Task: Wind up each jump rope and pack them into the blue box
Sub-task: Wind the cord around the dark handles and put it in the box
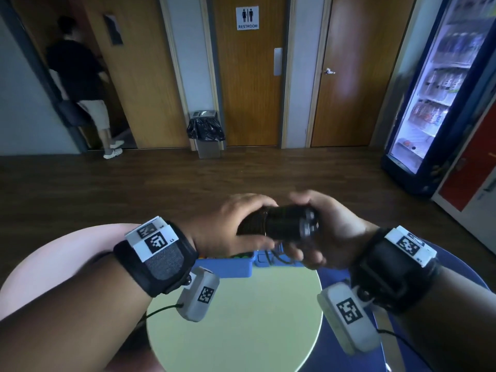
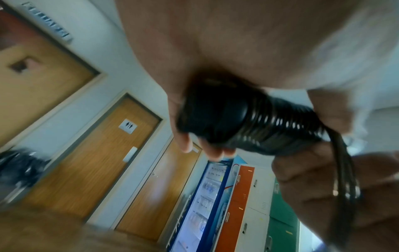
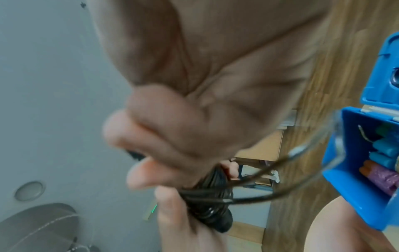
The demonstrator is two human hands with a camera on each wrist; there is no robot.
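Observation:
Both hands hold a black jump rope [image 1: 281, 224] above the table, its two handles side by side with cord wound round them. My left hand [image 1: 233, 224] grips the wound end, where the coils [image 2: 270, 129] show. My right hand [image 1: 322, 229] is curled round the other end, and a loose loop of cord [image 3: 270, 179] trails from it. The blue box [image 1: 228, 267] sits open just below the hands at the table's far edge. It holds several coloured rope handles [image 3: 382, 163].
A round pale green table [image 1: 236, 318] lies under my forearms, with a pink seat [image 1: 53, 264] at left and a blue one [image 1: 434, 253] at right. Beyond are wooden doors, a bin [image 1: 206, 135], a drinks fridge [image 1: 440, 98] and a person [image 1: 80, 84] at a doorway.

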